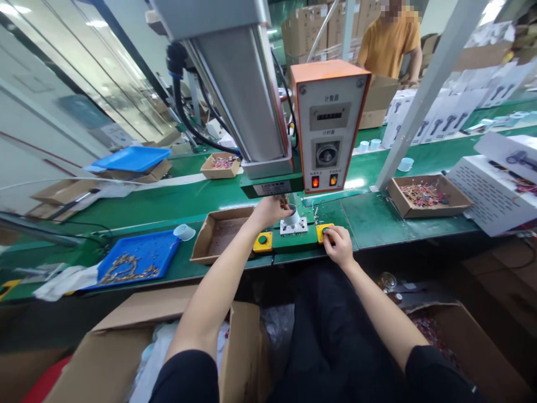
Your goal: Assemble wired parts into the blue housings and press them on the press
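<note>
My left hand (271, 210) reaches under the press head and pinches a small white cup-shaped part (292, 215) that sits on the white fixture block (293, 226). My right hand (339, 245) rests on the right yellow button box (324, 229), fingers curled over its green button. The left yellow button box (263, 241) with its green button is untouched. The grey press column (243, 84) rises above the fixture, beside the orange control box (329, 126).
An open cardboard tray (218, 235) lies left of the fixture, a blue tray of metal parts (136, 260) further left, a white cup (184, 232) between. A box of small wired parts (425, 197) sits right. Cardboard boxes stand by my knees. A person in a yellow shirt (390, 42) works behind.
</note>
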